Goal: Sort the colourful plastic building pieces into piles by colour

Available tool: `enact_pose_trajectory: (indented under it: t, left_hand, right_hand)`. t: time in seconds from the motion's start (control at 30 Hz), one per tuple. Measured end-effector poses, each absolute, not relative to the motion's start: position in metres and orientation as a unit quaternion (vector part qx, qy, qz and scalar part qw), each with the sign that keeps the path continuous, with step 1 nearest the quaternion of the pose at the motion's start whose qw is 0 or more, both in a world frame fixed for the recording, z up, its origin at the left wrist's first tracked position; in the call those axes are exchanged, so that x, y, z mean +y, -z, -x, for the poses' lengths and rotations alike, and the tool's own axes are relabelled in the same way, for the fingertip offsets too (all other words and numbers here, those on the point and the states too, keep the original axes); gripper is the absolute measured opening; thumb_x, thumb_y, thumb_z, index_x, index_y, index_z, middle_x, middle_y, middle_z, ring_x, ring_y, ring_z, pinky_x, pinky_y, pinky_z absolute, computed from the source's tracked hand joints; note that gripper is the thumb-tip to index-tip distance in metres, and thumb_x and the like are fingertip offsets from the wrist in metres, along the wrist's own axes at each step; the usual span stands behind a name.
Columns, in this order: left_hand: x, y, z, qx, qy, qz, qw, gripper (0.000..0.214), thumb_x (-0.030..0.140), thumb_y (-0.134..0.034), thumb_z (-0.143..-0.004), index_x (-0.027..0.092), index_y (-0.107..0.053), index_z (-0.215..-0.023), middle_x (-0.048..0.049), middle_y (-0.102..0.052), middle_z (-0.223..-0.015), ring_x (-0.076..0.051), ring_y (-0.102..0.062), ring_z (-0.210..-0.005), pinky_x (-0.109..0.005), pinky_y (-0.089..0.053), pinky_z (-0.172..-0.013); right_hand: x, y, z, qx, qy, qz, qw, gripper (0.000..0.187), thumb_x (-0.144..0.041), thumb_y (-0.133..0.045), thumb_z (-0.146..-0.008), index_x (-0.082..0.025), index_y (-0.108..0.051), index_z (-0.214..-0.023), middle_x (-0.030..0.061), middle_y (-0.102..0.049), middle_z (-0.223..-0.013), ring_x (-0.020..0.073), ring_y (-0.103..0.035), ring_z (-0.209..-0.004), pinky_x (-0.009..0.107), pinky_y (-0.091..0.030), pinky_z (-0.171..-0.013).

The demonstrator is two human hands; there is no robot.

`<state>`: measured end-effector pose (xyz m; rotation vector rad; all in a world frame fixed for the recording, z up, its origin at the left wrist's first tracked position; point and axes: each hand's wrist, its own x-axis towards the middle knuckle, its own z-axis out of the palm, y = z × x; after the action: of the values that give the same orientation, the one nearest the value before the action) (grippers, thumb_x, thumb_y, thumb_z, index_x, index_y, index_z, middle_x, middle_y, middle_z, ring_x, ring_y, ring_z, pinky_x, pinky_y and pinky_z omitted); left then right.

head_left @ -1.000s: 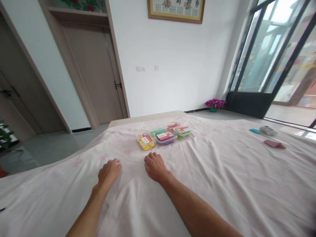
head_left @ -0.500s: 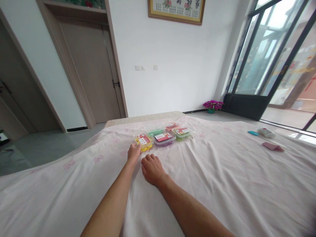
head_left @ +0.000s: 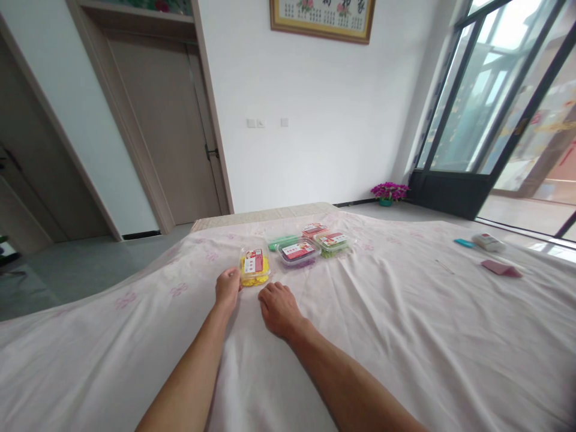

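Note:
My left hand [head_left: 228, 288] is closed on the left edge of a clear plastic box with yellow pieces inside [head_left: 255, 270]. That box has a red-and-white label and appears tilted, its lid facing me. My right hand [head_left: 279, 306] rests on the cloth just right of and nearer than the box, fingers curled together with nothing seen in them. Beyond it sits a similar box with purple contents [head_left: 299, 253]. Behind and to the right are a box with green contents [head_left: 332, 241] and one with a red label [head_left: 314, 230]. A green item [head_left: 281, 242] lies behind the yellow box.
A pale flowered cloth [head_left: 405, 336] covers the wrinkled surface. On its right side lie a pink folded piece [head_left: 501, 268], a white packet [head_left: 488, 242] and a flat blue object [head_left: 464, 243]. Potted purple flowers [head_left: 389, 192] stand on the floor by the glass door.
My left hand has drawn the yellow box toward me and slightly left, away from the purple one, and turned it. My right hand stays in about the same place.

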<state>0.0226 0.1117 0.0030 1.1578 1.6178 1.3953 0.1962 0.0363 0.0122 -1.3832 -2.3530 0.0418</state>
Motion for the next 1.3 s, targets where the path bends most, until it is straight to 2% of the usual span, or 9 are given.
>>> enact_pose_trajectory:
  t: [0.2, 0.3, 0.4, 0.53, 0.7, 0.87, 1.07, 1.2, 1.3]
  left_hand:
    - [0.065, -0.01, 0.032, 0.611, -0.572, -0.39, 0.383, 0.049, 0.048, -0.061, -0.072, 0.009, -0.072, -0.1, 0.0054, -0.05, -0.055, -0.009, -0.04, -0.045, -0.023, -0.033, -0.044]
    - [0.043, -0.016, 0.057, 0.555, -0.539, -0.401, 0.49, 0.05, 0.048, -0.069, -0.07, 0.011, -0.074, -0.103, 0.0099, -0.038, -0.049, -0.006, -0.032, -0.042, -0.021, -0.032, -0.045]
    - [0.026, -0.019, 0.077, 0.542, -0.497, -0.411, 0.539, 0.055, 0.05, -0.075, -0.07, 0.012, -0.075, -0.11, 0.0089, -0.042, -0.051, -0.006, -0.035, -0.044, -0.021, -0.035, -0.047]
    - [0.013, -0.014, 0.086, 0.542, -0.503, -0.417, 0.529, 0.067, 0.056, -0.075, -0.075, 0.014, -0.067, -0.127, -0.0032, -0.069, -0.08, -0.014, -0.062, -0.067, -0.026, -0.051, -0.063]
    - [0.006, -0.005, 0.082, 0.522, -0.542, -0.436, 0.492, 0.096, 0.065, -0.072, -0.075, 0.02, -0.041, -0.153, -0.0109, -0.071, -0.117, -0.024, -0.07, -0.103, -0.036, -0.055, -0.093]
    - [0.002, -0.008, 0.077, 0.461, -0.532, -0.488, 0.516, 0.12, 0.065, -0.082, -0.064, 0.017, -0.027, -0.159, -0.0182, -0.052, -0.149, -0.03, -0.051, -0.136, -0.036, -0.041, -0.114]
    - [0.0, 0.0, 0.067, 0.436, -0.528, -0.531, 0.499, 0.143, 0.048, -0.092, -0.06, 0.031, 0.007, -0.162, -0.017, -0.023, -0.167, -0.033, -0.029, -0.151, -0.046, -0.025, -0.122]
    - [0.008, 0.014, 0.064, 0.457, -0.54, -0.548, 0.447, 0.156, 0.045, -0.096, -0.051, 0.027, 0.012, -0.161, -0.0212, -0.003, -0.169, -0.037, -0.022, -0.153, -0.05, -0.023, -0.122]
    - [0.009, 0.018, 0.063, 0.461, -0.545, -0.567, 0.411, 0.15, 0.043, -0.095, -0.052, 0.03, 0.006, -0.162, -0.0186, -0.005, -0.169, -0.037, -0.022, -0.153, -0.05, -0.024, -0.122]
  right_hand:
    - [0.044, -0.01, -0.202, -0.775, -0.063, 0.551, 0.304, 0.041, -0.01, -0.045, -0.09, -0.024, -0.06, -0.126, 0.0069, -0.066, -0.123, 0.0202, -0.06, -0.113, 0.031, -0.043, -0.097]
    - [0.047, -0.007, -0.201, -0.748, -0.057, 0.555, 0.358, 0.053, -0.01, -0.044, -0.087, -0.02, -0.052, -0.139, 0.0101, -0.059, -0.138, 0.0214, -0.053, -0.126, 0.033, -0.04, -0.107]
    - [0.049, -0.002, -0.201, -0.759, -0.081, 0.54, 0.355, 0.059, -0.01, -0.046, -0.085, -0.016, -0.047, -0.144, 0.012, -0.058, -0.14, 0.0215, -0.052, -0.128, 0.034, -0.039, -0.111]
    - [0.05, 0.001, -0.202, -0.793, -0.145, 0.495, 0.326, 0.057, -0.011, -0.048, -0.084, -0.019, -0.05, -0.141, 0.0081, -0.07, -0.123, 0.0193, -0.062, -0.114, 0.031, -0.045, -0.103]
    - [0.05, 0.0, -0.205, -0.778, -0.163, 0.491, 0.356, 0.043, -0.015, -0.05, -0.083, -0.02, -0.059, -0.125, 0.005, -0.073, -0.105, 0.0181, -0.066, -0.097, 0.028, -0.048, -0.09]
    - [0.051, 0.0, -0.206, -0.762, -0.167, 0.489, 0.391, 0.029, -0.018, -0.047, -0.088, -0.021, -0.061, -0.114, 0.0015, -0.071, -0.088, 0.0161, -0.065, -0.079, 0.026, -0.049, -0.076]
    - [0.049, 0.001, -0.206, -0.779, -0.166, 0.436, 0.42, 0.045, -0.013, -0.052, -0.082, -0.022, -0.057, -0.126, 0.0075, -0.064, -0.122, 0.0167, -0.066, -0.093, 0.03, -0.053, -0.082]
    - [0.049, 0.002, -0.206, -0.781, -0.183, 0.423, 0.422, 0.047, -0.012, -0.054, -0.081, -0.023, -0.058, -0.126, 0.0077, -0.063, -0.122, 0.0175, -0.067, -0.095, 0.03, -0.055, -0.079]
    - [0.051, 0.003, -0.206, -0.779, -0.181, 0.424, 0.426, 0.047, -0.011, -0.055, -0.08, -0.023, -0.058, -0.126, 0.0078, -0.063, -0.12, 0.0179, -0.066, -0.094, 0.03, -0.056, -0.078]
